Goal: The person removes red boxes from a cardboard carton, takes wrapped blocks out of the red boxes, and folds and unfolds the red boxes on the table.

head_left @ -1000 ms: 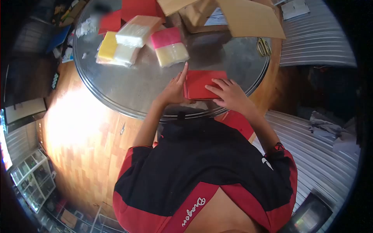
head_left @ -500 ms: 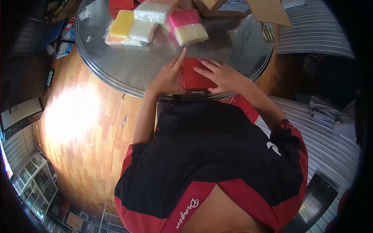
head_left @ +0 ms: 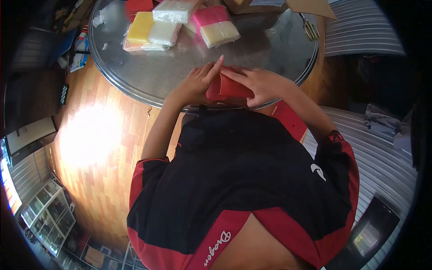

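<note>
A red paper packet (head_left: 234,90) is held between my two hands at the near edge of the round metal table. It looks tilted, with its left side bulging and a thin pale edge showing. My left hand (head_left: 195,85) presses against its left end, index finger pointing up and the other fingers curled behind. Across the packet's top and right side lies my right hand (head_left: 265,85), with the thumb on the near face. Fingers behind the packet are hidden. Beyond my hands lie wrapped bundles: a pink-and-cream one (head_left: 216,28), a yellow-and-white one (head_left: 153,31) and a white one (head_left: 173,11).
The round metal table (head_left: 135,76) has a raised rim. Scissors (head_left: 309,29) rest near its right edge, beside an open cardboard box (head_left: 310,8). Crumpled plastic (head_left: 101,17) lies at the far left. A red sheet (head_left: 290,119) shows below my right forearm.
The red packet lay flat and square between my hands; now it is tilted and bulges at the left. My right fingers have moved left over it, and my left hand has turned inward.
</note>
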{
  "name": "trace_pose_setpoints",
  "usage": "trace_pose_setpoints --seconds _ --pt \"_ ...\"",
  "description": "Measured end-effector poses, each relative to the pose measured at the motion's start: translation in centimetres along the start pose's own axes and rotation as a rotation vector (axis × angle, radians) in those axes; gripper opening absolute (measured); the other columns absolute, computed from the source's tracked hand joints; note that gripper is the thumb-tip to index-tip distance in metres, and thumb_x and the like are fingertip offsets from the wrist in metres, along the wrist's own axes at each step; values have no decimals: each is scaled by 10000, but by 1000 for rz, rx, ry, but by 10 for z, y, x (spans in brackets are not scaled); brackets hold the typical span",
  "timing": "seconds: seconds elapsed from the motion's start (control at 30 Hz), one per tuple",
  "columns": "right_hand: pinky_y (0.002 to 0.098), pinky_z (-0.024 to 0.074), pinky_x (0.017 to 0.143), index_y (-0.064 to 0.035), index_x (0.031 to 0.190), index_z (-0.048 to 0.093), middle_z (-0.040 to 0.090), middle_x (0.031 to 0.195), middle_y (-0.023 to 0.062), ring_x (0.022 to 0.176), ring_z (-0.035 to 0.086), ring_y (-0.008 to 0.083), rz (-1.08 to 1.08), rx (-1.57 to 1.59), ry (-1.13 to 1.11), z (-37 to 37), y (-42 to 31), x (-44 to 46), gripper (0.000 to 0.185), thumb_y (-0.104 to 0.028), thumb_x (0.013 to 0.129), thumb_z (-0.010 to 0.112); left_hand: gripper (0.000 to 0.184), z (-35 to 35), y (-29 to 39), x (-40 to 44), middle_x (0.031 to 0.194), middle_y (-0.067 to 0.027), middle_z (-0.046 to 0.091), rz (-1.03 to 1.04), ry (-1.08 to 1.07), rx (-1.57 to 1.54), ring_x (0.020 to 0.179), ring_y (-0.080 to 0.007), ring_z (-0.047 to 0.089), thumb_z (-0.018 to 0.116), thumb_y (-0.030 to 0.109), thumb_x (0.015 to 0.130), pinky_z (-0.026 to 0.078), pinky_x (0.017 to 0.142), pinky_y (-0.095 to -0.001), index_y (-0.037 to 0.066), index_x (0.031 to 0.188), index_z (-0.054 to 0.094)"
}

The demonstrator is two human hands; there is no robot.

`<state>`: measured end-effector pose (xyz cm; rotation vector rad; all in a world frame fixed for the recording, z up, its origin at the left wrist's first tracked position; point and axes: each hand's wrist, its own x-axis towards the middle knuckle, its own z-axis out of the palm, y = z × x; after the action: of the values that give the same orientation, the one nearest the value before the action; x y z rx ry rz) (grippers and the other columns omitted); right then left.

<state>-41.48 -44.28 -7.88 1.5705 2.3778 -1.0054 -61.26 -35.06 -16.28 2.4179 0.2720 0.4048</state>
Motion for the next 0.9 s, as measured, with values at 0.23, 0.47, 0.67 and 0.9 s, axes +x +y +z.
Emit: trace_pose_setpoints --seconds 0.23,0.47,0.67,0.9 --pt "338 321 973 -161 1385 107 306 1349 164 1182 392 301 34 596 3 -8 22 -29 935 -205 629 656 1193 -9 1 8 1201 -228 415 12 -94 -39 1103 -396 421 773 278 498 354 919 -419 72 1371 -15" --pt "340 448 638 -32 1033 578 596 757 203 702 590 335 420 480 911 27 27 -34 434 -410 841 486 1275 2 -7 14 1219 -277 409 -202 36 -420 1133 -411 405 796 318 486 330 958 -392 69 1356 -102" --pt "324 460 602 -30 973 614 633 720 114 612 595 268 728 802 1064 13 76 -44 422 -410 847 479 1234 -31 34 17 1238 -234 409 -63 -38 -463 1165 -375 378 805 291 447 317 954 -402 41 1369 22" --pt "314 428 790 -43 1092 552 605 972 108 854 559 191 310 1008 656 30 114 -30 421 -377 885 402 1129 -65 76 56 1269 -186 381 323 -63 -419 1158 -328 378 792 293 408 250 980 -413 8 1339 219"
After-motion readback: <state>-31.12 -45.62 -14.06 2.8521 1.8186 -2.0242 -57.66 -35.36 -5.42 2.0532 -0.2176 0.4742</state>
